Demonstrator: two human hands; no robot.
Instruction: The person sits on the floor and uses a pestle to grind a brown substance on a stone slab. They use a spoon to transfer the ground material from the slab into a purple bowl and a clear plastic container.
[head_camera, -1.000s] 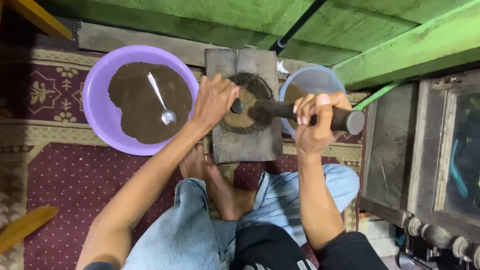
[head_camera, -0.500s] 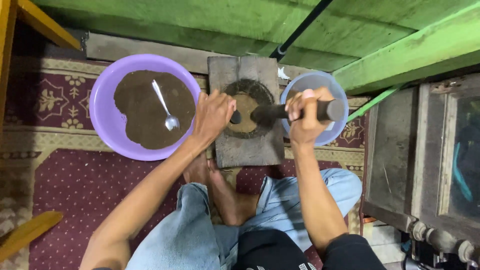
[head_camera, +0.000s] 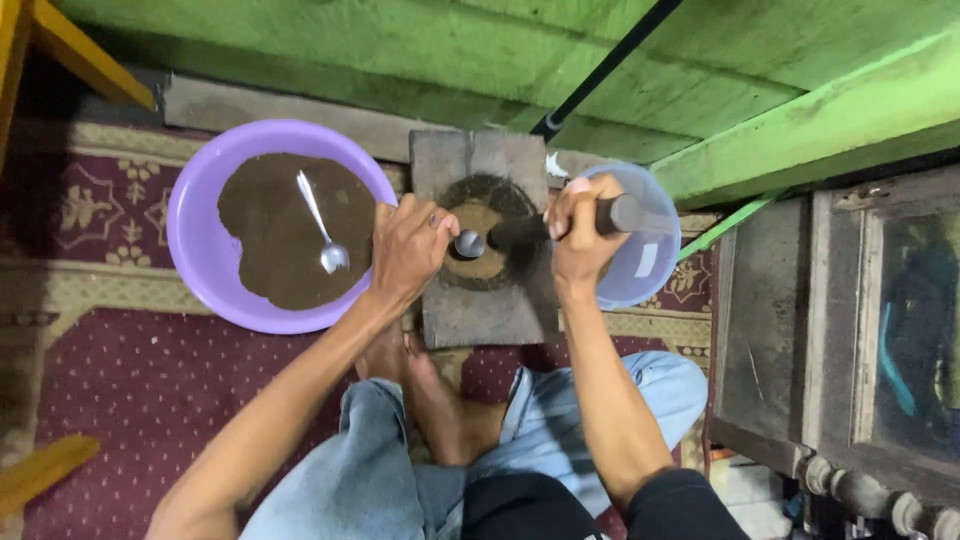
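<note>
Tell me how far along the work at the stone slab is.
Done: the purple bowl already holds a wide layer of dark brown powder with a spoon lying in it. In hand: the right hand grips a dark pestle over the brown patch on the stone slab; the left hand holds a small spoon there. Left: that patch remains on the slab.

Glossy plastic bowl (head_camera: 205, 270), shiny metal spoon (head_camera: 322, 225), rough stone slab (head_camera: 480, 315).

The left hand (head_camera: 408, 250) covered part of the wooden block (head_camera: 487, 300), so what its fingers pinched could not be told. The right hand (head_camera: 578, 240) hid the middle of the dark pestle (head_camera: 520, 232). The yellow wooden frame (head_camera: 70, 45) was cut by the left edge.
</note>
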